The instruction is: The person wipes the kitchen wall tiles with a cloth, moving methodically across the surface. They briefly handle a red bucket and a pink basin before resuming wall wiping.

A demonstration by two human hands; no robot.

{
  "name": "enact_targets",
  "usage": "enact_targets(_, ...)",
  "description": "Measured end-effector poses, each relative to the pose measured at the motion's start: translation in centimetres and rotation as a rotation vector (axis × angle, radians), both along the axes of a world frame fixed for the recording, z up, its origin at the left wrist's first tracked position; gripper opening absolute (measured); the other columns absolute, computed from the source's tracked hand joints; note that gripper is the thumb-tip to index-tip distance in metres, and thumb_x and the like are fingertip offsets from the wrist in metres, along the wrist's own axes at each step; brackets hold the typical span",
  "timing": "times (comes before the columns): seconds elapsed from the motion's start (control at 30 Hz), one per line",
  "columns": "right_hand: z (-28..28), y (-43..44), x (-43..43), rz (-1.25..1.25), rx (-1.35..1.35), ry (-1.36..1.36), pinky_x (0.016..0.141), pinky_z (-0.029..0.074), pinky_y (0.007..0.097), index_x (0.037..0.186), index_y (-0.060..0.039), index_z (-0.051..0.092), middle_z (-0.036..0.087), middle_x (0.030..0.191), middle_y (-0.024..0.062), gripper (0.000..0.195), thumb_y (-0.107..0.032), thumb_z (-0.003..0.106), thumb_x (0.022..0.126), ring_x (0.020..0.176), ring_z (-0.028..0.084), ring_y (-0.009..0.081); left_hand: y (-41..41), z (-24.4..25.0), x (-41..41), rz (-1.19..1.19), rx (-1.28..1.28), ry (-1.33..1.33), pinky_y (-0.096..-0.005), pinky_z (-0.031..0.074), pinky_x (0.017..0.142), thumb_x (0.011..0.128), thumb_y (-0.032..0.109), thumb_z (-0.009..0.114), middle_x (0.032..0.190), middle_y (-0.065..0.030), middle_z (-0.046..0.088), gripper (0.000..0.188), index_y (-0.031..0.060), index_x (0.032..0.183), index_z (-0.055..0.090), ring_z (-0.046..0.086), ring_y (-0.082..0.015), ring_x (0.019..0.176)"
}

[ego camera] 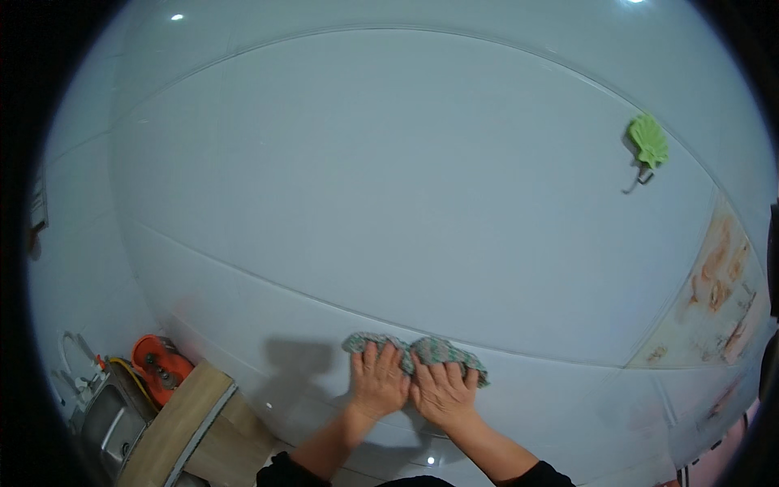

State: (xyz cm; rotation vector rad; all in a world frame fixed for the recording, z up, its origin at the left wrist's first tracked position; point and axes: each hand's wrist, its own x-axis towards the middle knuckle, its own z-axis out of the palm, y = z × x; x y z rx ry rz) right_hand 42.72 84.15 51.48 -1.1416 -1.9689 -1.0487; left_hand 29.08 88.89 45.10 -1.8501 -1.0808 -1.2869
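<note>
Both of my hands press a green and grey patterned cloth (pixel 441 352) flat against a white glossy tiled wall (pixel 414 182), just below a horizontal tile joint. My left hand (pixel 378 380) lies on the left part of the cloth, fingers pointing up. Beside it, thumbs nearly touching, my right hand (pixel 444 389) rests on the right part with its fingers slightly spread. The cloth is bunched above and around the fingertips. Whether it is one cloth or two I cannot tell.
A green shell-shaped hook (pixel 649 141) is fixed to the wall at upper right, above a tile with brown stains (pixel 718 295). At lower left stand a metal sink (pixel 112 426) with a faucet, an orange plastic basin (pixel 143 353) and a wood-grain cabinet (pixel 176 414).
</note>
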Motion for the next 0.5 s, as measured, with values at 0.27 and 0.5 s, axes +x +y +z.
enact_targets(0.27, -9.0, -0.6, -0.2, 0.003, -0.144, -0.135, 0.066, 0.033, 0.0372, 0.108, -0.0187, 0.061, 0.050, 0.085, -0.0030, 0.038, -0.029, 0.062, 0.071, 0.077, 0.046, 0.0161, -0.1, -7.3, -4.1, -0.201, -0.046, 0.219, -0.0573, 0.033, 0.080, 0.078, 0.035, 0.055, 0.113, -0.0106, 0.046, 0.038, 0.0037, 0.100, 0.057, 0.039, -0.0341, 0.101)
enact_targets(0.5, 4.2, 3.6, -10.9, -0.059, 0.072, 0.021, 0.070, 0.033, 0.0345, 0.115, -0.0154, 0.058, 0.053, 0.090, -0.0025, 0.039, -0.026, 0.057, 0.078, 0.085, 0.048, 0.0139, 4.2, 4.7, -9.8, -0.063, 0.054, -0.151, -0.0600, 0.016, 0.100, 0.085, 0.027, 0.042, 0.136, -0.0179, 0.035, 0.049, -0.0014, 0.125, 0.042, 0.028, -0.0432, 0.126)
